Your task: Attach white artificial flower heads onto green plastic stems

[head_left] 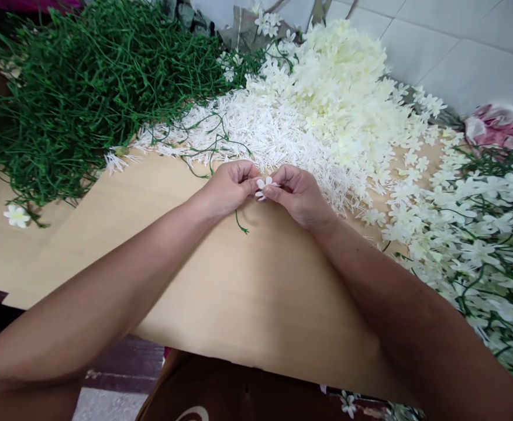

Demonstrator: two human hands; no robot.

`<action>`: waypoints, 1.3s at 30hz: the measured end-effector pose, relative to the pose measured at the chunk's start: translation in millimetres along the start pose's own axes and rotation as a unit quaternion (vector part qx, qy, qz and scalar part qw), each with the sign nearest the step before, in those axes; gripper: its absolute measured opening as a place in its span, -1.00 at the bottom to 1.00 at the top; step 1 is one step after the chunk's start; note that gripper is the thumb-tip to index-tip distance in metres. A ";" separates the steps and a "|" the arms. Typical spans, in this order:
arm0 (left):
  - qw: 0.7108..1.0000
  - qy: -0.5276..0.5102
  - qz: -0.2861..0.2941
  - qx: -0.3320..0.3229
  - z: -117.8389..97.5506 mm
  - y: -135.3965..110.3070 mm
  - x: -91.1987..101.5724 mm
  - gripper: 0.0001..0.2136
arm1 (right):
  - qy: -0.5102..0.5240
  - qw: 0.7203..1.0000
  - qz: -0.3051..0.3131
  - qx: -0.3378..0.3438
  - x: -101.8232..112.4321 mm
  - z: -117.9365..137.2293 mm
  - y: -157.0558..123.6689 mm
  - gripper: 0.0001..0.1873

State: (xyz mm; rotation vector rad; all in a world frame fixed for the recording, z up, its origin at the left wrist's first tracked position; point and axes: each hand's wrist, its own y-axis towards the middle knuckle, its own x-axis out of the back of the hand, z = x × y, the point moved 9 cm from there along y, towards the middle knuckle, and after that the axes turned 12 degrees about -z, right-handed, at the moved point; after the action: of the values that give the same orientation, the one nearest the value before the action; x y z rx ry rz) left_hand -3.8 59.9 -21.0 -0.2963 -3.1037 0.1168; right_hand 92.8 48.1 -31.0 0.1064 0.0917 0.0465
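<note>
Both hands pinch one white flower at frame centre.
Left hand (230, 188) and right hand (298, 196) hold the flower (264, 187), its green stem (240, 225) hanging over the board (256, 292).

No legible text, only perhaps a cropped white mark (193, 414).

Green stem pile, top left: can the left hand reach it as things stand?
Probably yes. Only bare board lies between the left hand and the green stem pile, but it is pinching a loose stem, with the right hand pinching the white flower.
</note>
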 end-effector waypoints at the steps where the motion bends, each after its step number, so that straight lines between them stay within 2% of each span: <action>1: 1.000 -0.001 0.002 -0.001 -0.7 0.8 0.0 -0.74 | 0.013 1.000 -0.003 0.000 0.2 0.3 0.2 -0.64; 7: 1.000 0.003 0.021 0.003 -0.9 2.6 -0.6 -0.81 | 0.074 0.997 0.005 -0.037 0.8 -5.9 2.2 -0.69; 16: 0.999 0.016 0.023 -0.015 4.6 3.2 -2.2 -0.84 | 0.041 0.999 0.002 -0.022 -2.3 -3.3 2.2 -0.66; 22: 0.999 0.023 0.001 -0.027 4.2 6.9 1.0 -0.82 | 0.040 0.998 -0.024 -0.045 -1.7 -6.3 7.2 -0.59; 26: 0.998 0.050 -0.019 -0.023 -1.6 6.1 3.0 -0.80 | 0.067 0.993 -0.025 -0.091 0.9 -10.4 7.2 -0.59; 32: 0.996 0.046 0.072 0.012 -0.1 -1.5 -7.4 -0.74 | 0.113 0.985 0.012 -0.129 1.4 -9.8 3.3 -0.67; 39: 0.994 0.015 0.112 0.004 -1.6 -6.0 -7.9 -0.74 | 0.114 0.984 0.053 -0.127 -2.3 -5.4 -1.1 -0.80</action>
State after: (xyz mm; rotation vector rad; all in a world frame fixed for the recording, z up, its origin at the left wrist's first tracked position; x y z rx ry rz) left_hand 2.9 52.6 -19.0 -0.6383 -3.0299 0.1260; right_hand 90.1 47.4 -36.3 -0.1496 0.3075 0.1768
